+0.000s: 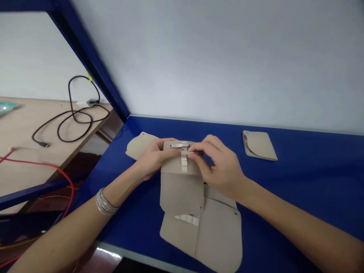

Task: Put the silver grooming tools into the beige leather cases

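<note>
My left hand (153, 157) is closed on the left edge of a beige fold-out case (182, 191), its thumb lying across the upper flap. Across the top of that flap lies a silver nail clipper (180, 145). Just below it, my right hand (217, 163) pinches a small silver metal tool (195, 152) between thumb and fingertips, at a white elastic loop strip (184, 165). The fingers partly hide this tool, so its exact kind is unclear. Beneath the held case lies another opened beige case (218, 231), and a white loop strip (187, 219) shows there.
A folded beige case (260, 145) lies on the blue tabletop (298, 182) at the right. Another beige piece (140, 144) sits behind my left hand. On the wooden table at left are a black cable (75, 121) and a red cable (57, 167). A blue frame post (91, 60) rises between.
</note>
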Motion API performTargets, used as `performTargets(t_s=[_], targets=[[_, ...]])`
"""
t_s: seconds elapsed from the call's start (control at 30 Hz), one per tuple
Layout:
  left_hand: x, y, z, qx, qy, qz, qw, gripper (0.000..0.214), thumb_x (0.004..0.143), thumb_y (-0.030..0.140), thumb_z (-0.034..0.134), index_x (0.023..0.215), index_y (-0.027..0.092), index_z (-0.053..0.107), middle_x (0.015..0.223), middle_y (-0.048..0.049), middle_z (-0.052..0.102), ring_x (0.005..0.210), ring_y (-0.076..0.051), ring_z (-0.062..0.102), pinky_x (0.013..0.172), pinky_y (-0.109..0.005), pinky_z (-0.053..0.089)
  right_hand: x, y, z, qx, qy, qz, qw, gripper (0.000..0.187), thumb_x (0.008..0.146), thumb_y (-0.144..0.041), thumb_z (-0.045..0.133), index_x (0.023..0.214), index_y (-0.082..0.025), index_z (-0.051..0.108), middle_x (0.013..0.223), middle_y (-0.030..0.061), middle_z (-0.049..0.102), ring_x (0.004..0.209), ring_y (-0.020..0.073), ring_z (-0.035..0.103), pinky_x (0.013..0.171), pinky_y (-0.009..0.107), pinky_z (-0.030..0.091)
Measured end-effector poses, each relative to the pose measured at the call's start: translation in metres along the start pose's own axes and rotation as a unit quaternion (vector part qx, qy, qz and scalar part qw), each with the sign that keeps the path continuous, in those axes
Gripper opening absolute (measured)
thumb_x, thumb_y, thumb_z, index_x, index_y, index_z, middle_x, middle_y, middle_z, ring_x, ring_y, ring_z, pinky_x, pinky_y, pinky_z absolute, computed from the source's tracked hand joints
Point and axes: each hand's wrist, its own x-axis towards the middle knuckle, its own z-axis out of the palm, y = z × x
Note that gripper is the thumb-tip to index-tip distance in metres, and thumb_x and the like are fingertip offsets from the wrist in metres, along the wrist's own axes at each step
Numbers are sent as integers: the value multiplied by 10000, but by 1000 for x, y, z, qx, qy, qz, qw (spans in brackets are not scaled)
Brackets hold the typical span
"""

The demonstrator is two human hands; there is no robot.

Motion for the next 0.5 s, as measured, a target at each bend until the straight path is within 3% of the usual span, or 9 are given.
performTargets(t_s=[0.17, 0.33, 0.5], targets=[[-1, 0, 5, -47, -2, 25, 999, 221, 693, 263, 705, 865, 127, 733, 756, -55, 713, 742, -208, 659, 694, -284, 489, 4, -3, -3, -19, 37, -16, 999, 107, 880, -223, 617, 880, -247, 721, 841, 49, 609, 767, 177, 538, 728, 363, 440], [-2, -3, 13, -72, 31, 20, 997, 203, 750, 314, 609, 694, 142, 701, 651, -44, 674, 719, -226, 665, 665, -297, 497, 8, -10, -2, -32, 49, 28, 998, 75, 840, -270, 684, 839, -269, 759, 822, 38, 600, 748, 168, 518, 750, 374, 427], [-5, 15, 5, -59, 22, -3, 998, 238, 669, 251, 754, 873, 134, 718, 750, -48, 717, 654, -181, 653, 615, -259, 498, 21, -10, -12, 8, 62, 87, 994, 195, 844, -358, 670, 1001, -269, 743, 876, 51, 611, 813, 185, 552, 736, 356, 459]])
